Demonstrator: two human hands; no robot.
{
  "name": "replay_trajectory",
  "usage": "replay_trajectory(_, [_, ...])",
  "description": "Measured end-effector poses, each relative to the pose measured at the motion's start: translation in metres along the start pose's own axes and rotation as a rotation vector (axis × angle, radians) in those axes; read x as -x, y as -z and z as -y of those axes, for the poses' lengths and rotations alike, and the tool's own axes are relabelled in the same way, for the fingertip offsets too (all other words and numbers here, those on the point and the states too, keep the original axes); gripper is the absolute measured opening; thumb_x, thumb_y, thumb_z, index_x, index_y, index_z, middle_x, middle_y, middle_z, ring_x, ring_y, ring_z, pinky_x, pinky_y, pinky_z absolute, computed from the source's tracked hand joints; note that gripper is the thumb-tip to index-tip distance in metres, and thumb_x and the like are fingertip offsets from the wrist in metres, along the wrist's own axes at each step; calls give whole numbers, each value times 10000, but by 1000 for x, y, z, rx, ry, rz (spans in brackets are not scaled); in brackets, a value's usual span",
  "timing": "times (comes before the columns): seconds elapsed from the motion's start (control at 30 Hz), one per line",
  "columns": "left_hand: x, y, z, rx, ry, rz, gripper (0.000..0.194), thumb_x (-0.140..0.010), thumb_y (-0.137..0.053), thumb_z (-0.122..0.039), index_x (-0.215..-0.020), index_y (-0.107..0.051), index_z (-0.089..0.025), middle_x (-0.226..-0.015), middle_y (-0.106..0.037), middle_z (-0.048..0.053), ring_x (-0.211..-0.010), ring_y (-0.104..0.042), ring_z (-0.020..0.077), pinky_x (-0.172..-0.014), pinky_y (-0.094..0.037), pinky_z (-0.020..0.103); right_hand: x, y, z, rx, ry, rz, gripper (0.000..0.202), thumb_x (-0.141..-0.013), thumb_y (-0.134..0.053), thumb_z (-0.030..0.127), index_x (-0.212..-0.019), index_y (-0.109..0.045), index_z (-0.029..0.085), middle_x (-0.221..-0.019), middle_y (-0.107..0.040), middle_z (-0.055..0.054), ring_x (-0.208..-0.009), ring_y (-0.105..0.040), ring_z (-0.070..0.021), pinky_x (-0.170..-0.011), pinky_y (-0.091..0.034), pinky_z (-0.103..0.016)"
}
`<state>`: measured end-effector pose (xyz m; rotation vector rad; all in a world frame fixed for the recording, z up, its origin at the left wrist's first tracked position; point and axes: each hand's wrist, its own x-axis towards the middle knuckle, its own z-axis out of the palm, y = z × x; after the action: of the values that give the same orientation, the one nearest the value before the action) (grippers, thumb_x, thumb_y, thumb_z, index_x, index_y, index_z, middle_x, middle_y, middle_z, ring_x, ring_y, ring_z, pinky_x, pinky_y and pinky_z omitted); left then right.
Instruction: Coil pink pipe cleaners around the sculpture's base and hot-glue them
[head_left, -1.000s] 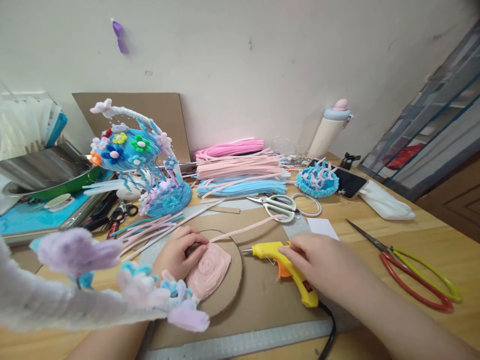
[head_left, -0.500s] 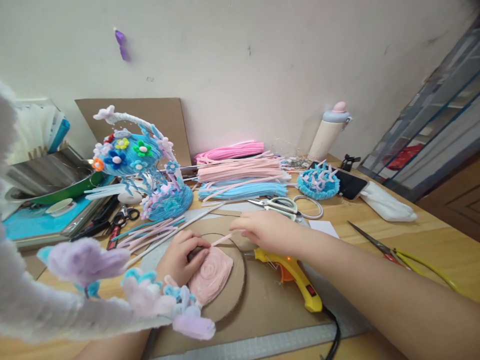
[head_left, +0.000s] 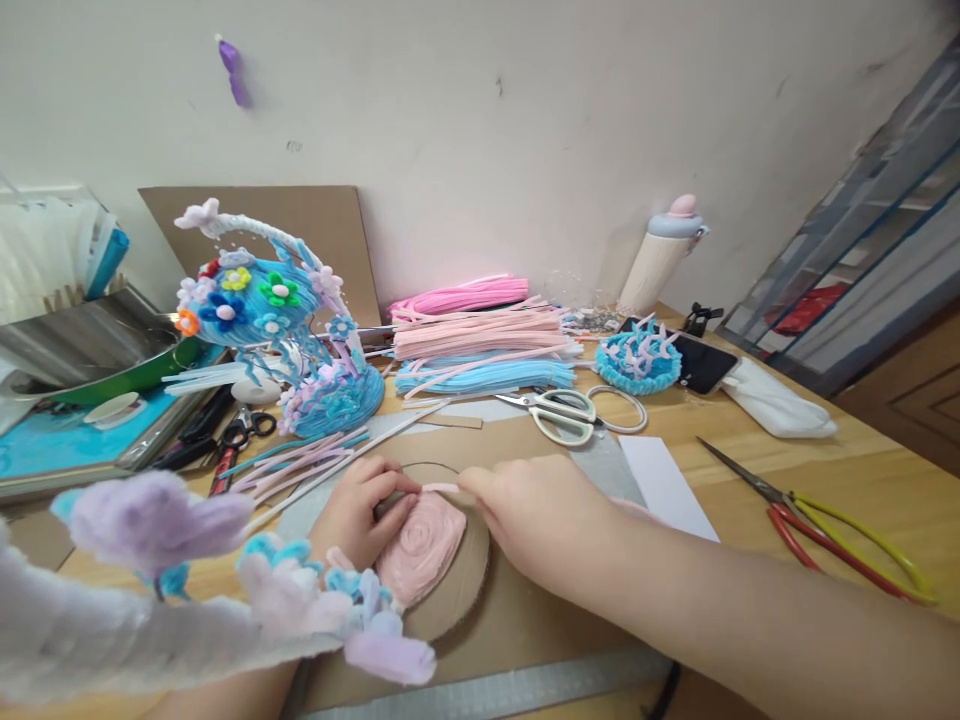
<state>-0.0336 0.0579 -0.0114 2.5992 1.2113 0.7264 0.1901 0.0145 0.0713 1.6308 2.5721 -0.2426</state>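
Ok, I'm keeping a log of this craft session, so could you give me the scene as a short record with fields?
Left hand: left hand, at the left edge of the pink coil
Right hand: right hand, pinching the pink strip beyond the coil's upper edge
Base: cardboard disc under the coil, on a cardboard sheet
Cutting tools: white-handled scissors behind the right hand; red-and-yellow-handled scissors to the right
Supplies: light pink bundle and blue bundle behind the hands
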Motion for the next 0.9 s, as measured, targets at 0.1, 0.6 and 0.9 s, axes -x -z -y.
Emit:
replay_trajectory(0.1, [0,0,0,-14,-26,4,194,-889,-514,-270,-866,-700,-223,-884,-619,44,-827,-590,172,-747,-471,298,6,-4,2,-60,-79,13,209,-933,-441,233,-936,-649,256,-798,-730,-54,-704,-701,-245,-547,-436,-287])
replay_trajectory(0.6, [0,1,2,-83,-102,18,203,-913,-504,-268,-903,-700,-214,-890,-646,50,-809,-590,182,-716,-435,316,10,-21,21,-123,-190,146,265,-842,-471,79,-938,-678,214,-828,-738,-94,-730,-719,-284,-556,-517,-332])
replay_trajectory(0.9, [0,-1,0,-140,-126,17,272,-944,-441,-285,-990,-709,-292,-929,-644,35,-844,-593,171,-746,-436,305,10,-31,19,-155,-178,101,311,-861,-455,102,-1081,-636,227,-810,-740,-88,-695,-721,-289,-555,-535,-367])
